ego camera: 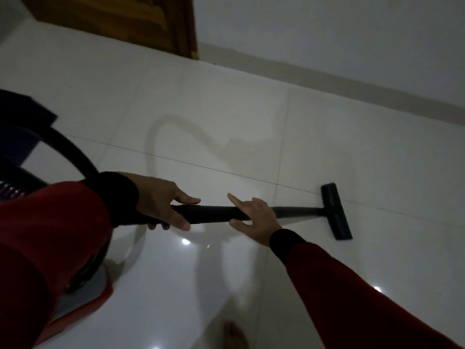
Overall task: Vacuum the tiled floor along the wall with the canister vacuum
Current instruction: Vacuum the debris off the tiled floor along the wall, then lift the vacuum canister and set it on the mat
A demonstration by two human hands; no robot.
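A black vacuum wand (297, 211) runs from my hands to the right, ending in a flat black floor nozzle (336, 211) resting on the glossy white tiles (214, 102). My left hand (163, 200) is wrapped around the wand's near end, where the black hose (68, 149) curves away to the left. My right hand (256, 217) grips the wand further along, with the index finger lifted off. The canister (85, 270), dark with a red base, sits at the lower left, mostly hidden behind my red sleeve.
The white wall with its pale skirting (352, 81) runs diagonally across the upper right, some way beyond the nozzle. A wooden door (125, 18) stands at the top left. My bare foot (235, 333) shows at the bottom. A dark object (27, 112) lies at the left edge.
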